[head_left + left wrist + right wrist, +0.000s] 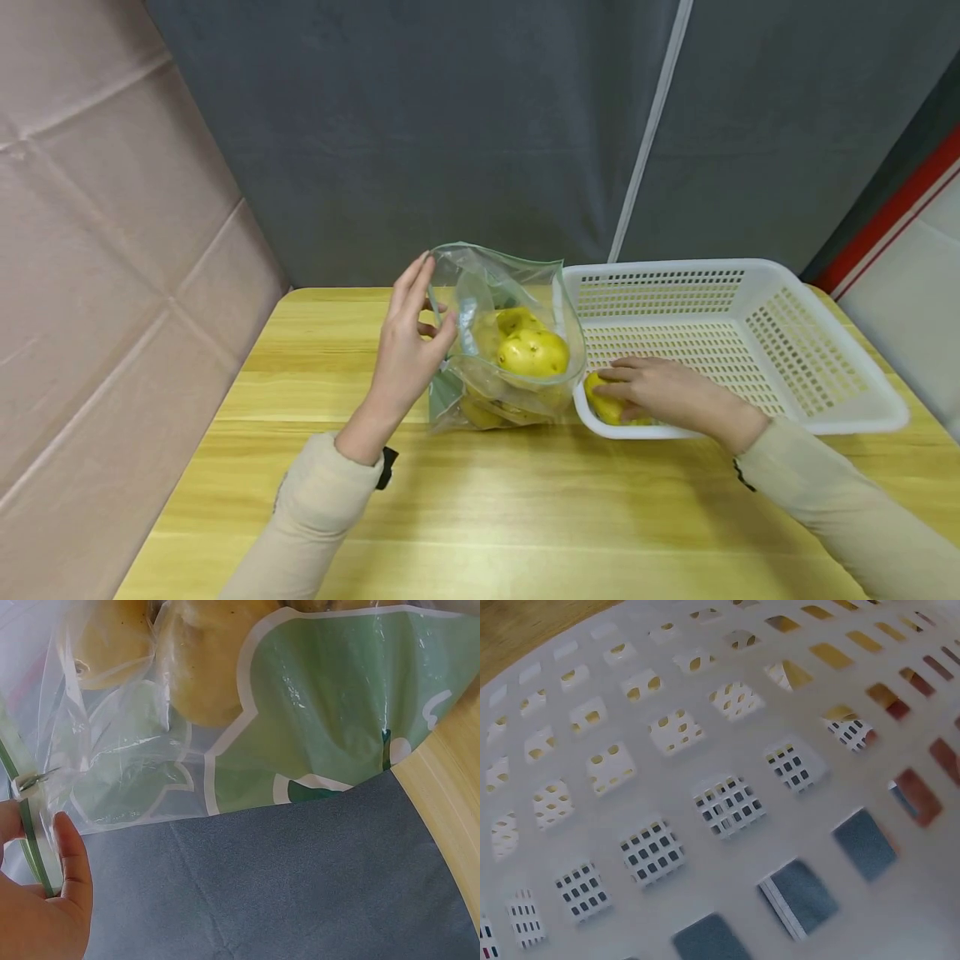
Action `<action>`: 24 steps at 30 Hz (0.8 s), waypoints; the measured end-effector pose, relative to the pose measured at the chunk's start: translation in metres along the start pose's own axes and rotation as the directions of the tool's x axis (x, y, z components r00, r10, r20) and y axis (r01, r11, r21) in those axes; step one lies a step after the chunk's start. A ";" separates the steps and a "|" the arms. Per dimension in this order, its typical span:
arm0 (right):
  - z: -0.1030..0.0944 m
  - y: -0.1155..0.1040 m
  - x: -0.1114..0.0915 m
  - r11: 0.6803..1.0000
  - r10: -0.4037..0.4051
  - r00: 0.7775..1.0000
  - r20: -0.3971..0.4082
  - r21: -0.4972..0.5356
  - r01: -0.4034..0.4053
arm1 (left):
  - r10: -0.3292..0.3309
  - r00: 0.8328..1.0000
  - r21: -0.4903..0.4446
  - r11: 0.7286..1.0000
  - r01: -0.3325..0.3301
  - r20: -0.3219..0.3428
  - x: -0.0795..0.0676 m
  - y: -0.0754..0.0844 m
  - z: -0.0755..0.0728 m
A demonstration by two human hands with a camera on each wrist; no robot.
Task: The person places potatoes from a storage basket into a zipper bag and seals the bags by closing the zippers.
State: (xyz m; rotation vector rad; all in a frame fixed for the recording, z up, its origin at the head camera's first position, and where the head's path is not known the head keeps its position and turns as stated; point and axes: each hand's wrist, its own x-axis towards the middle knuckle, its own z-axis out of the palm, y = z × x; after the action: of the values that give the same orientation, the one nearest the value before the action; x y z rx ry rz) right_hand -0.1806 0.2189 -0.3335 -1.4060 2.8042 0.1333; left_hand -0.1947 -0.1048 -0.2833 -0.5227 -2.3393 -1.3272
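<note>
A clear zip bag with green print (322, 697) stands on the table, its mouth open and facing up. Several yellow potatoes (534, 353) lie inside it. My left hand (408, 337) is at the bag's left rim; in the left wrist view the thumb and fingers pinch the green zip edge (30, 840). Inside the near left corner of a white plastic basket (675, 266), my right hand (660, 392) curls its fingers over a potato (598, 398). The right wrist view looks through the basket's perforated wall (697, 761), so hand and potato show only in pieces.
The basket stands right of the bag, close against it. Both rest on a light wooden table (480, 517). A grey curtain (420, 125) hangs behind the table's far edge, and a pale pink covered wall (105, 275) stands at the left.
</note>
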 end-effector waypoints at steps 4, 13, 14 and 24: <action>-0.001 0.000 0.000 0.999 0.021 0.999 0.029 0.039 -0.022 | -0.004 1.000 -0.002 1.000 0.004 0.001 0.000 0.000 0.000; 0.003 0.002 0.001 0.993 0.094 0.992 0.079 0.066 -0.099 | -0.010 1.000 -0.001 1.000 0.010 0.000 0.000 0.000 -0.001; 0.003 0.002 0.001 0.992 0.102 0.992 0.081 0.069 -0.107 | -0.011 1.000 0.000 1.000 0.011 0.000 0.000 0.000 -0.001; 0.006 0.006 -0.002 0.980 0.152 0.983 0.100 0.117 -0.163 | -0.004 1.000 0.005 1.000 0.004 0.000 0.000 0.000 0.000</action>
State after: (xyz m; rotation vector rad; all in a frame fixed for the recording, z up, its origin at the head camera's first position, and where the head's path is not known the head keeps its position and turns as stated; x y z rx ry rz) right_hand -0.1839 0.2244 -0.3394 -1.1228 2.7926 0.0201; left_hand -0.1949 -0.1052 -0.2829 -0.5166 -2.3439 -1.3234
